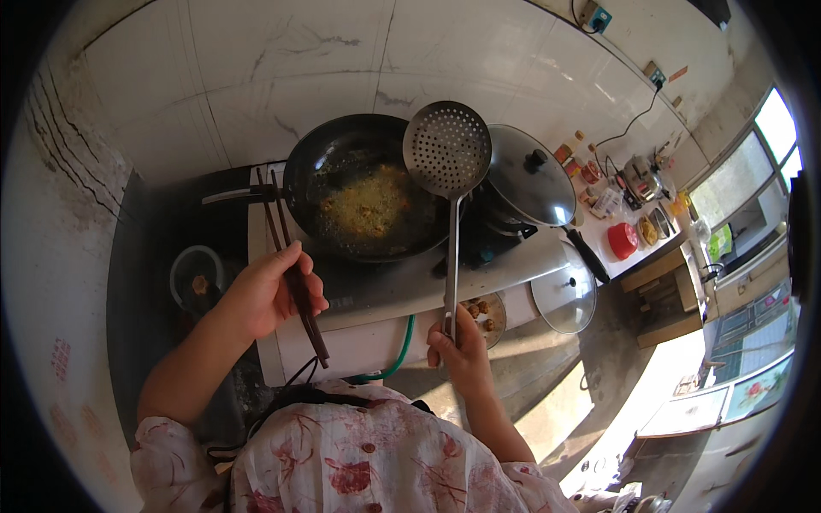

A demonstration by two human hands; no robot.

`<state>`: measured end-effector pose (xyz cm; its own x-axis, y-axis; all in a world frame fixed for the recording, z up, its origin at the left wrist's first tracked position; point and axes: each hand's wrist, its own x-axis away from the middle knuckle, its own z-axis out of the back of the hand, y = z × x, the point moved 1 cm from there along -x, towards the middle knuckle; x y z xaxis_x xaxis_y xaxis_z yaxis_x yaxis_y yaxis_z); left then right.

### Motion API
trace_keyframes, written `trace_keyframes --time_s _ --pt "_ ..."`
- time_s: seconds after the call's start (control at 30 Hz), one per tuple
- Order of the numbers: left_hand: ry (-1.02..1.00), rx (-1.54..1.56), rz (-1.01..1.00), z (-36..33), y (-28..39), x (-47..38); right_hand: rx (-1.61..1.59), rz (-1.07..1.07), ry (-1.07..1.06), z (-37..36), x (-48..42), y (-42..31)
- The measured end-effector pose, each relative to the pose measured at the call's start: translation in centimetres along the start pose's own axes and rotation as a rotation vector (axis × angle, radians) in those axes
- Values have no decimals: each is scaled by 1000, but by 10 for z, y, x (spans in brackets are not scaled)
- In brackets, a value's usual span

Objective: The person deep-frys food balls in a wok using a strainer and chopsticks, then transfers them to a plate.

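My left hand (279, 292) grips a pair of dark chopsticks (296, 282), their far tips beside the wok's handle. In my right hand (462, 349) is the long metal handle of a perforated skimmer (447, 149), whose round head hangs over the right rim of the black wok (308, 157). Nothing shows lying on the skimmer. Bubbling yellowish oil with small bits of food (365, 204) fills the wok's bottom. Beyond my right hand sits a plate (499, 330) bearing several browned fried balls (478, 310), partly hidden by the hand and skimmer.
Right of the wok stands a pan with a glass lid (529, 173) and a black handle (587, 255). Another glass lid (564, 288) leans at the stove's front edge. Bottles, a red bowl (622, 240) and a kettle (641, 178) crowd the right counter. A green hose (405, 349) hangs in front.
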<state>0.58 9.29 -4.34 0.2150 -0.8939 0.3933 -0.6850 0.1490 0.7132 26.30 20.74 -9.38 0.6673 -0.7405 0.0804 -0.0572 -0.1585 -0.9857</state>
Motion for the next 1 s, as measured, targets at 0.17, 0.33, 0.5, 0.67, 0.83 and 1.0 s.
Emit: trace_keyframes --time_s 0.17,0.33,0.5,0.67,0.83,1.0 --pt "-2 10 -59 32 8 14 -15 -37 0 11 -8 -14" --pt "61 92 -67 48 15 30 -177 23 120 7 -8 -25" --pt "80 131 -175 53 20 43 -302 -116 93 20 -22 -21" --pt "94 99 -159 70 16 52 -159 -71 120 13 -16 -15" --pt "121 134 -155 82 6 65 -37 20 130 13 -18 -13" --pt "148 166 -186 94 6 80 13 -6 178 6 -15 -12"
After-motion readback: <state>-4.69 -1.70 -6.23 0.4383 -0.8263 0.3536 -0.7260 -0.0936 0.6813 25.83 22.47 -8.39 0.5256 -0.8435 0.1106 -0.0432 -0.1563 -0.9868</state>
